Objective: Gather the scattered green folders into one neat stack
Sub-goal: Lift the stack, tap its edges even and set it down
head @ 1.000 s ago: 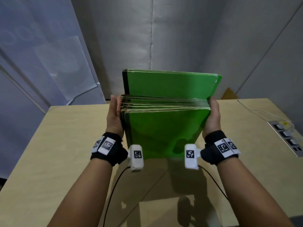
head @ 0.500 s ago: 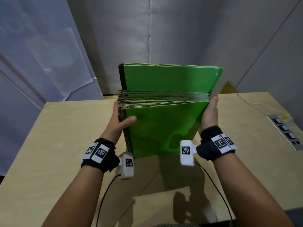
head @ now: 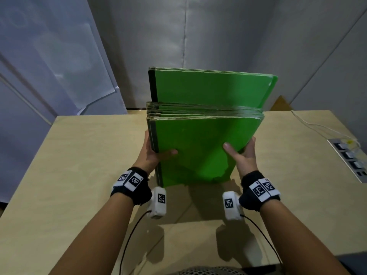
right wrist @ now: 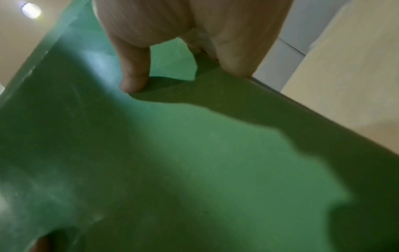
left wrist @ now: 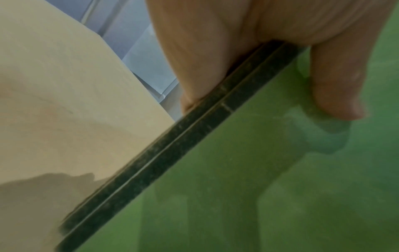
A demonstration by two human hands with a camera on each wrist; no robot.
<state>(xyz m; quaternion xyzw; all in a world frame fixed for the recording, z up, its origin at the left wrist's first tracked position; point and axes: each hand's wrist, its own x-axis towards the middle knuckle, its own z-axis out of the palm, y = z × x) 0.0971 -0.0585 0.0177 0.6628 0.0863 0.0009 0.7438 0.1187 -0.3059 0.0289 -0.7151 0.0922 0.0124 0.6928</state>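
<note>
Standing on edge on the table (head: pixel 79 155), the green folders (head: pixel 198 147) form one upright bundle, a taller one at the back. Left hand (head: pixel 152 155) clamps the dark spine side, thumb across the front cover; right hand (head: pixel 243 157) clamps the opposite edge likewise. A power strip (head: pixel 349 159) lies far right.

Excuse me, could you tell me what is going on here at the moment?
A person is holding a bundle of green folders upright on its edge on a light wooden table. The left hand grips the dark-spined side and the right hand grips the opposite side, thumbs lying across the front cover. The folders are gathered together, but one at the back stands higher than the rest, so the stack is not yet even. A power strip lies at the table's right edge.
</note>
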